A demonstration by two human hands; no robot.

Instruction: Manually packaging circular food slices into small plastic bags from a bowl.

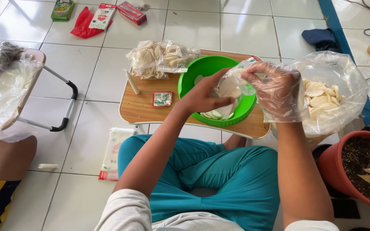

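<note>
White floor tiles (193, 30); low wooden table (140, 107) holds green bowl (193, 72).

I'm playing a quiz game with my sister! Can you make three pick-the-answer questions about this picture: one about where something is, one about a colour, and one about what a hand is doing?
1. Where is the small red and green sachet?
A. On the wooden tray table, left of the bowl
B. Inside the plant pot
C. On the person's lap

2. What colour is the bowl?
A. Blue
B. Green
C. Yellow

3. What is covering the right hand?
A. Nothing, it is bare
B. A thick woollen mitten
C. A thin clear plastic glove

Answers:
1 A, the sachet lies flat on the wood beside the bowl.
2 B, the rim and wall are bright green.
3 C, crinkled clear plastic wraps that hand, while the left hand is bare; both hold a small clear bag with pale round crackers over the bowl.
</note>
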